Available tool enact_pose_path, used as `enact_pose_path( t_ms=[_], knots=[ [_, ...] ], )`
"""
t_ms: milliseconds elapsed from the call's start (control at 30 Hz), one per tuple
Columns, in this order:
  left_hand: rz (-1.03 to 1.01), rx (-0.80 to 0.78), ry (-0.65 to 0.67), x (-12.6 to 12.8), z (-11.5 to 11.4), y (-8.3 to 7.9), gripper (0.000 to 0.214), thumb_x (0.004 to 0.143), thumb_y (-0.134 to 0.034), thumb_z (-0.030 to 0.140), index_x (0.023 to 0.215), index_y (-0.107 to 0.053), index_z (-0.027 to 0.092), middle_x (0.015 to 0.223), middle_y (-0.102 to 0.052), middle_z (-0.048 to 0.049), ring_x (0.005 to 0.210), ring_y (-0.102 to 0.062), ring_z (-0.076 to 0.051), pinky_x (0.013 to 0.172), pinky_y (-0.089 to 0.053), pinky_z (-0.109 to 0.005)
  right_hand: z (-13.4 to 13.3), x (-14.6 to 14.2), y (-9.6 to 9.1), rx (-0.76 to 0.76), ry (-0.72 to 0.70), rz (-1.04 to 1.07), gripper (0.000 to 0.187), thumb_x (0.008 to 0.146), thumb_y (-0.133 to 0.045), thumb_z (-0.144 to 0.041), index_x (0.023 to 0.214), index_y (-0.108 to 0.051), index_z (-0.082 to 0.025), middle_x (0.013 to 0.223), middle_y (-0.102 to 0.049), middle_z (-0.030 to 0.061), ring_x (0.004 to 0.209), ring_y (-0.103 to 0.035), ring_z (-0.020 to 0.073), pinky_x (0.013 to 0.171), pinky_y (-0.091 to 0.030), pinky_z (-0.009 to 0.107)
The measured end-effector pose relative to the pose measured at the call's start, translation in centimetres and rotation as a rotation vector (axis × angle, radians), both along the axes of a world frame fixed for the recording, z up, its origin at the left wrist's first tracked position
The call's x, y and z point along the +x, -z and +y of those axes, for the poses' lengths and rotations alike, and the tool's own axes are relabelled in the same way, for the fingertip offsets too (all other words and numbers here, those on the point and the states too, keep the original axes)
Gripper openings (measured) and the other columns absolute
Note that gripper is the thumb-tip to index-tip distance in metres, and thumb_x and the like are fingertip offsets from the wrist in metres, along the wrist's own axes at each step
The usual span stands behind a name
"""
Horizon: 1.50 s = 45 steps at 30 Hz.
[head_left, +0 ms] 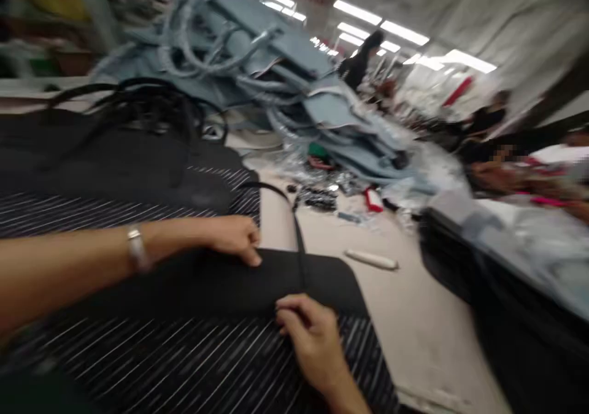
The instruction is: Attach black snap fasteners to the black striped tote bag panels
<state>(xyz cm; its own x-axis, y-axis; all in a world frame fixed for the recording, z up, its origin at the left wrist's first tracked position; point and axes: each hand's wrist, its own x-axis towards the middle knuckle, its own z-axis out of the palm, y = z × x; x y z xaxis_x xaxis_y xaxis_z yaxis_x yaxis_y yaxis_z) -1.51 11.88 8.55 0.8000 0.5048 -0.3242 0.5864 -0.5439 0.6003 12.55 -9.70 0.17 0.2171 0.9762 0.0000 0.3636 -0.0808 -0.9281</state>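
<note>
A flat black fabric piece (184, 288) with a white-striped lower part (184, 365) lies before me on the table. My left hand (232, 237) reaches across from the left, its fingers curled and closed at the top edge of the plain black band. A thin black strap (298, 230) arcs over the table and runs down onto this band. My right hand (315, 340) is closed in a pinch at the strap's lower end, low on the band; its fingertips partly hide what they hold. The picture is smeared by motion.
Similar striped black pieces with black straps (151, 89) lie stacked at the left. Light-blue pieces with wrapped handles (285, 83) are heaped behind. A whitish stick-like tool (372, 259) and small metal parts (317, 197) lie on the table (396, 316). A black bulky item (451, 260) stands right. People are farther back.
</note>
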Motion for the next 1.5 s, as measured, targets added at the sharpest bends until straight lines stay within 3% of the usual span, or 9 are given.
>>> enact_pose_path(
  t_ms=[100,233,400,533,933,1233,1500],
  knots=[
    [0.183,-0.240,-0.051,-2.4,-0.3,1.3,0.026,0.067,-0.079,0.035,0.058,-0.061,0.018,0.052,-0.052,0.0062,0.054,-0.049,-0.011,0.049,-0.037,-0.022,0.2,0.6,-0.3,-0.019,-0.086,0.009,0.016,0.088,-0.061,-0.027,0.091,-0.075,-0.020,0.074,-0.072,0.0020,0.061,-0.067,0.0151,0.061,-0.055,0.025],
    [0.320,-0.576,-0.032,-2.4,0.6,2.0,0.025,0.055,-0.083,0.039,0.068,-0.073,0.020,0.064,-0.067,0.0006,0.062,-0.060,-0.018,0.056,-0.048,-0.027,0.4,0.7,-0.4,0.078,-0.225,-0.110,0.011,0.088,-0.064,-0.023,0.091,-0.075,-0.021,0.080,-0.075,0.0025,0.069,-0.069,0.0155,0.068,-0.056,0.026],
    [0.334,-0.891,0.010,-1.8,0.0,2.4,0.025,0.055,-0.084,0.031,0.076,-0.076,0.021,0.082,-0.075,-0.0055,0.077,-0.068,-0.027,0.068,-0.056,-0.040,0.1,0.2,-1.1,0.133,-0.279,-0.174,0.011,0.090,-0.062,-0.018,0.090,-0.072,-0.021,0.082,-0.075,0.0025,0.074,-0.070,0.0158,0.071,-0.055,0.027],
    [0.340,-1.039,-0.032,-2.0,-0.5,3.3,0.022,0.056,-0.080,0.025,0.077,-0.076,0.018,0.078,-0.073,-0.0080,0.080,-0.068,-0.030,0.073,-0.056,-0.045,0.1,-0.4,-1.3,0.083,-0.312,-0.191,0.011,0.092,-0.060,-0.018,0.090,-0.070,-0.021,0.082,-0.072,0.0024,0.077,-0.068,0.0159,0.071,-0.053,0.028],
    [0.347,-1.175,-0.040,-2.7,-0.9,4.0,0.023,0.058,-0.077,0.023,0.080,-0.075,0.018,0.078,-0.073,-0.0072,0.082,-0.067,-0.030,0.078,-0.055,-0.046,-0.6,-2.3,-1.3,0.052,-0.324,-0.310,0.014,0.094,-0.056,-0.018,0.092,-0.069,-0.023,0.082,-0.068,0.0024,0.077,-0.060,0.0182,0.074,-0.048,0.035],
    [0.306,-1.139,-0.013,-2.8,-0.8,4.6,0.018,0.060,-0.076,0.027,0.076,-0.075,0.019,0.070,-0.072,-0.0051,0.076,-0.067,-0.028,0.075,-0.056,-0.044,0.1,-2.8,-1.4,0.056,-0.329,-0.389,0.013,0.093,-0.057,-0.017,0.094,-0.068,-0.023,0.080,-0.066,0.0012,0.076,-0.059,0.0176,0.071,-0.045,0.032],
    [0.281,-1.166,0.044,-2.9,-0.7,5.5,0.025,0.058,-0.081,0.033,0.079,-0.076,0.021,0.067,-0.072,-0.0035,0.074,-0.068,-0.028,0.075,-0.057,-0.044,0.1,-3.5,-0.8,0.069,-0.222,-0.564,0.014,0.092,-0.058,-0.026,0.079,-0.059,-0.022,0.070,-0.060,-0.0001,0.065,-0.055,0.0166,0.064,-0.040,0.030]
  ],
)
